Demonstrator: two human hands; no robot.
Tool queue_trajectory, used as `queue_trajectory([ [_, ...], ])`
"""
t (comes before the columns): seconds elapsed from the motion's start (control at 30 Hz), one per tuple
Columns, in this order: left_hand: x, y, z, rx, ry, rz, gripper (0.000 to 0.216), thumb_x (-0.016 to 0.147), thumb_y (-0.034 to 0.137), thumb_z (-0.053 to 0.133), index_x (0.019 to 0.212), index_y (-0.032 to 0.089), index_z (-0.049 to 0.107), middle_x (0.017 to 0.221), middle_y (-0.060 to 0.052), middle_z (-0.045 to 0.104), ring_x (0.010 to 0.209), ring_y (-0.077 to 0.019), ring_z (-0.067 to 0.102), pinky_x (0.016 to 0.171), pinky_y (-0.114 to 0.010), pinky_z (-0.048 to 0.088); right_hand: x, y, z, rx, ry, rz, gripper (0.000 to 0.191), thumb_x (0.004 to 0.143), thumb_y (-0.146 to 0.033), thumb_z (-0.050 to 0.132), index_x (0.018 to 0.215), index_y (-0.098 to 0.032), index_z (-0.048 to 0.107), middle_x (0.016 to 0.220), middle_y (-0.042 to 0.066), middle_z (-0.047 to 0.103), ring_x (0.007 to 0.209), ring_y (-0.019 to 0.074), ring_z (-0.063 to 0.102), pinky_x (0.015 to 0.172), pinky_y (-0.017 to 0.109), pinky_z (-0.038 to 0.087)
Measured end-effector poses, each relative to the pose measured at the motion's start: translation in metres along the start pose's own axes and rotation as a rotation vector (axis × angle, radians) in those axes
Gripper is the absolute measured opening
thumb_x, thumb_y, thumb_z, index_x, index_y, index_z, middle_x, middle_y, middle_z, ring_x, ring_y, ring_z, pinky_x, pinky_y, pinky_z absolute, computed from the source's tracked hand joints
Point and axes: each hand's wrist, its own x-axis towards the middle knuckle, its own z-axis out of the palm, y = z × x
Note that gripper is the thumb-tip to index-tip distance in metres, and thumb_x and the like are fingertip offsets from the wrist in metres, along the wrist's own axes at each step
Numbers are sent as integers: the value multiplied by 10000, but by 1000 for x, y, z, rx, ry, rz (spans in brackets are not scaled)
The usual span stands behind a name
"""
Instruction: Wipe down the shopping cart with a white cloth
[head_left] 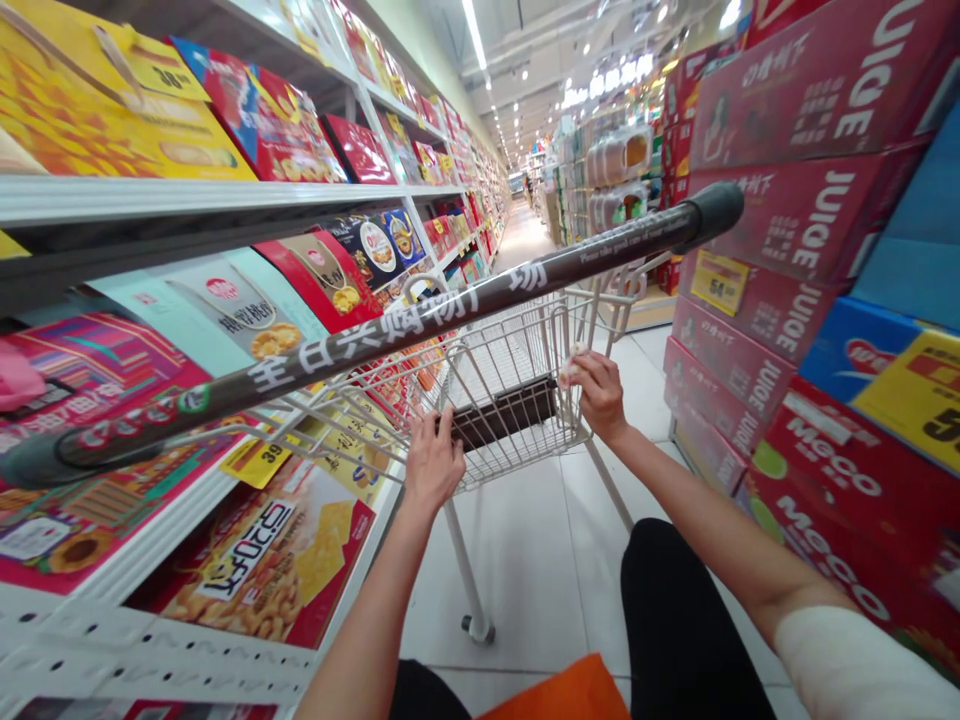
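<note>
A wire shopping cart (510, 455) stands before me, with a long dark handle bar (480, 300) slanting across the view. A dark brown panel (506, 413) is fixed low on its near side. My left hand (435, 455) is closed on the wires by the panel's left end, fingertips curled over them. Near the right corner of the basket, my right hand (602, 395) pinches a small crumpled whitish cloth or tissue (574, 368) against the wire frame. Its fingers partly cover the cloth. The basket's wire mesh shows no goods that I can make out.
Shelves (225, 195) of boxed snacks run close along the left. Stacked red cartons (750, 310) rise on the right, with more red drink boxes (832, 500) nearer. An orange item (562, 690) lies between my knees. The tiled aisle (521, 230) stretches ahead.
</note>
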Motion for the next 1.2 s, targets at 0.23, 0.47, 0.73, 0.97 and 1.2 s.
queue_trajectory([
  [0.23, -2, 2, 2, 20, -8, -6, 537, 872, 219, 507, 1398, 141, 433, 1285, -152, 534, 1412, -372, 361, 1204, -551, 279, -56, 4, 22, -36, -52, 73, 203, 923, -147, 512, 843, -225, 682, 1098, 98, 685, 1113, 247, 527, 956, 428, 498],
  [0.47, -2, 0, 4, 2, 12, 4, 542, 867, 210, 506, 1401, 165, 420, 1280, -146, 535, 1424, -362, 351, 1196, -563, 299, -73, 1, 14, 21, -119, 100, 217, 890, -101, 500, 824, -227, 664, 1079, 82, 682, 1055, 242, 526, 867, 416, 538],
  [0.73, -2, 3, 2, 6, -10, -5, 539, 874, 207, 496, 1402, 131, 417, 1294, -166, 515, 1413, -367, 354, 1201, -554, 285, -36, -1, 17, -14, 19, 99, 232, 878, -66, 508, 795, -233, 648, 1129, 80, 639, 1118, 250, 523, 952, 430, 505],
  [0.97, -3, 2, 4, 6, 6, -1, 545, 870, 217, 503, 1403, 152, 411, 1285, -154, 518, 1415, -364, 347, 1200, -561, 278, -81, -4, 11, 22, -208, 119, 291, 810, 17, 462, 759, -218, 625, 1063, 78, 644, 1030, 229, 531, 869, 383, 520],
  [1.2, -2, 4, 2, -5, 16, 7, 549, 860, 215, 512, 1396, 128, 428, 1270, -166, 520, 1375, -359, 389, 1188, -563, 289, -43, -5, 16, -13, 21, 101, 216, 897, -104, 506, 873, -240, 672, 1122, 72, 626, 1119, 236, 531, 968, 426, 480],
])
